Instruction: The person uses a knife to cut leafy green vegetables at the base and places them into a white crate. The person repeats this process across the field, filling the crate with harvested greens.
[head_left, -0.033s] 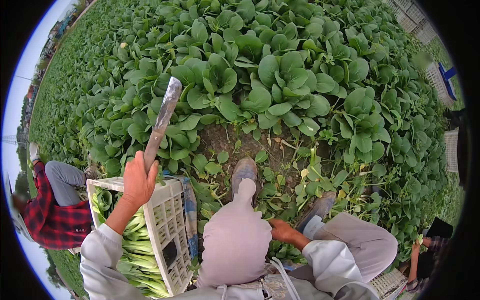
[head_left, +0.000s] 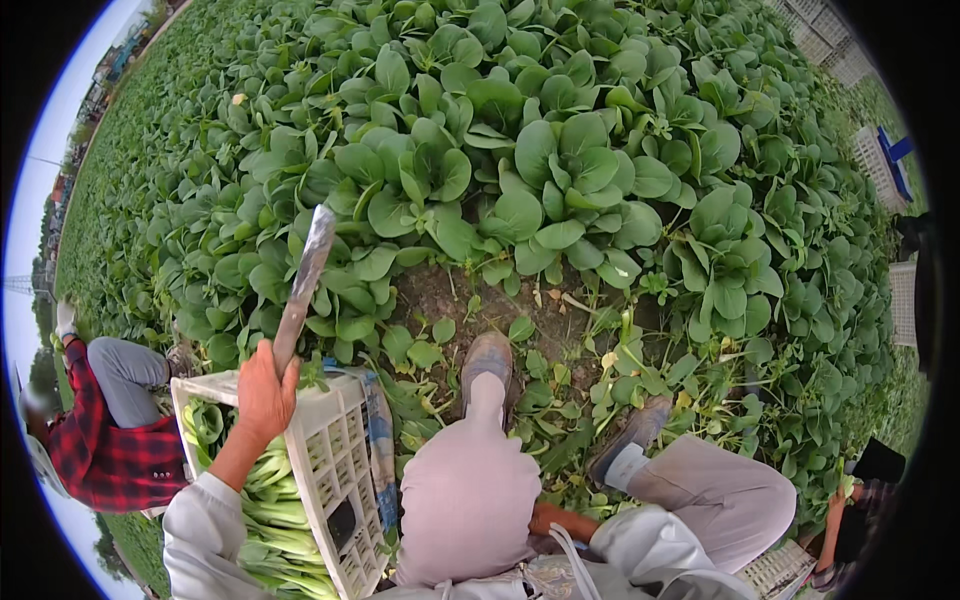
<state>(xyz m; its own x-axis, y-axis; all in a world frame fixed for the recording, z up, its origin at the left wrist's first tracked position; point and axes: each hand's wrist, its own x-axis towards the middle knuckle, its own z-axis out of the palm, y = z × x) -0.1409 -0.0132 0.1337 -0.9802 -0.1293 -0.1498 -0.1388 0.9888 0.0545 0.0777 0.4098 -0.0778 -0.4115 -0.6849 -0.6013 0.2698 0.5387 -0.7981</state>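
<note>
My left hand (head_left: pixel 265 392) is shut on the handle of a long knife (head_left: pixel 305 280) whose dull grey blade points up and away over the plants. The hand hovers above the far rim of a white slotted plastic crate (head_left: pixel 335 470) filled with cut bok choy (head_left: pixel 268 505). Only a strip of my right forearm (head_left: pixel 560 522) shows between my bent knees; the right hand itself is hidden behind my left leg. My shoes (head_left: pixel 487 358) rest on a bare patch of soil (head_left: pixel 445 298).
Dense rows of leafy bok choy plants (head_left: pixel 560 190) cover the ground ahead and to both sides. A person in a red plaid shirt (head_left: pixel 100 455) crouches at the left. Another person (head_left: pixel 850 520) is at the lower right. White crates (head_left: pixel 880 165) stand far right.
</note>
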